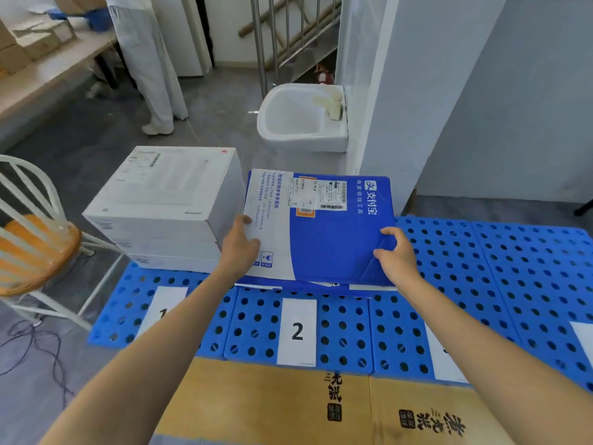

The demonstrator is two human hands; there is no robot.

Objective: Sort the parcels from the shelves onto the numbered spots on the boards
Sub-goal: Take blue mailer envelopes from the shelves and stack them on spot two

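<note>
Misplacement is the hazard I watch for from my remote station. The blue-and-white flat parcel [321, 232] sits at the back of the blue perforated boards [481, 268], behind the paper label "2" [296, 332]. Its left edge runs just beside the stack of white boxes [167, 200] that stands behind the label "1" [165, 303]. Pushed further left, the parcel could catch that stack or end up straddling two spots. Let go carelessly, it could slide off the second blue parcel [308, 289] whose edge shows beneath it, since the glossy faces look slick to me. A third label [442, 358] to the right is mostly hidden by a forearm, so I cannot read its number, and a wrong match there would be another error. The left hand [239, 248] grips the parcel's left edge over the white panel, one digit lying up along the side and the rest out of my sight. The right hand [396, 255] pinches the near right corner, thumb and curled fingers closed on the blue face, which creases slightly under the grip. Both hands are grasping the parcel; neither is released. I cannot tell whether its weight already rests on the parcel below. Printed cardboard [272, 403] lies at the boards' near edge.
</note>
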